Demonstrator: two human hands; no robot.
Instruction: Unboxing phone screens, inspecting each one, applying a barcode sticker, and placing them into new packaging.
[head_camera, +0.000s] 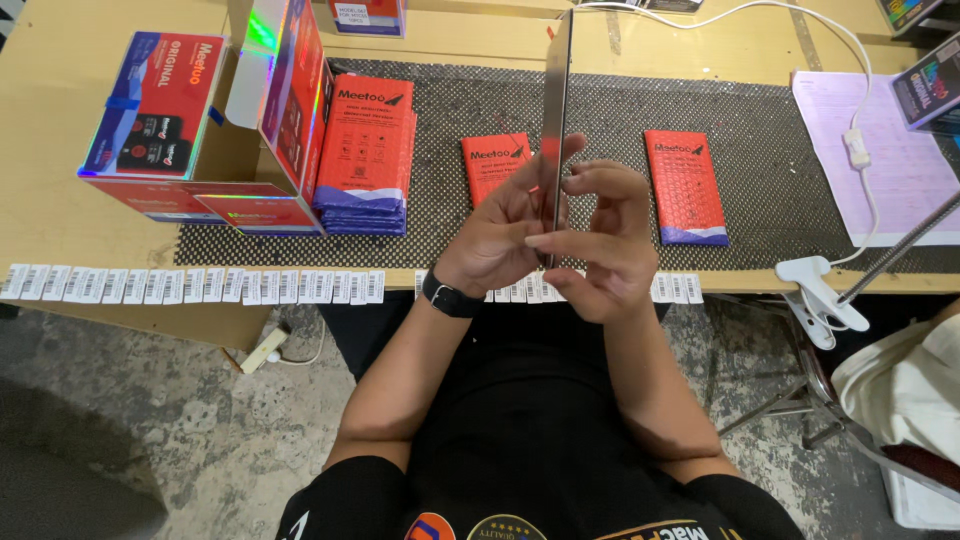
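Note:
Both hands meet in front of me above the table's front edge. My left hand (505, 228), with a black watch on the wrist, and my right hand (598, 240) together hold a thin flat sleeve (556, 95) edge-on, so it looks like a narrow upright strip. Behind my left hand a red flat packet (495, 160) lies on the dark mesh mat (600, 110). Another red packet (684, 186) lies to the right of my hands. A stack of red packets (365, 155) stands to the left.
An open red and blue carton (275, 110) sits at the left with a boxed pack (155, 105) beside it. White label strips (190, 285) hang along the table edge. A pink paper sheet (885, 160), a white cable and a clamp (815, 295) are at right.

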